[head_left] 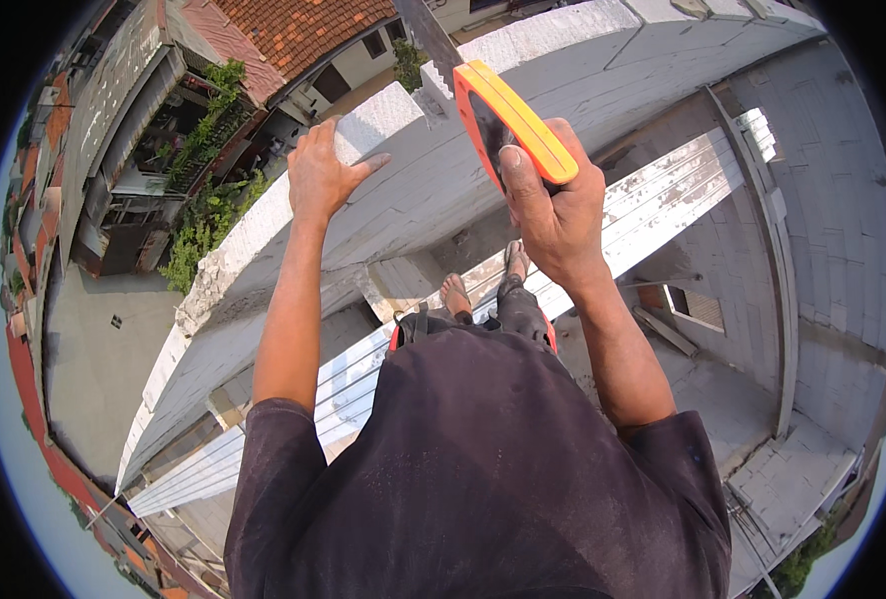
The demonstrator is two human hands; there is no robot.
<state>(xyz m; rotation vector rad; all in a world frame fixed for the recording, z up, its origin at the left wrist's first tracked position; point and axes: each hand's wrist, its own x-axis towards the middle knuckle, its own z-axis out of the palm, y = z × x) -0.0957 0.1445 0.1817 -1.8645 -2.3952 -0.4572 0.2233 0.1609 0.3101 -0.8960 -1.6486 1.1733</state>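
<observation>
My right hand (563, 205) is wrapped round the orange and black handle of a handsaw (513, 122). Its grey blade (425, 35) points up and away, at a gap in the top of a pale block wall (523, 45). Whether the teeth touch the block I cannot tell. Left of the gap, my left hand (323, 172) grips the wall's top edge beside a white block end (381, 118). Its fingers go over the far side and the thumb lies toward the near face.
My bare feet (456, 297) stand on a long ribbed white plank (663, 200) high above rooms of block walls. A beam (763, 230) crosses at the right. Beyond the wall are a drop to a paved yard (113, 339), green plants (203, 230) and a tiled roof (298, 30).
</observation>
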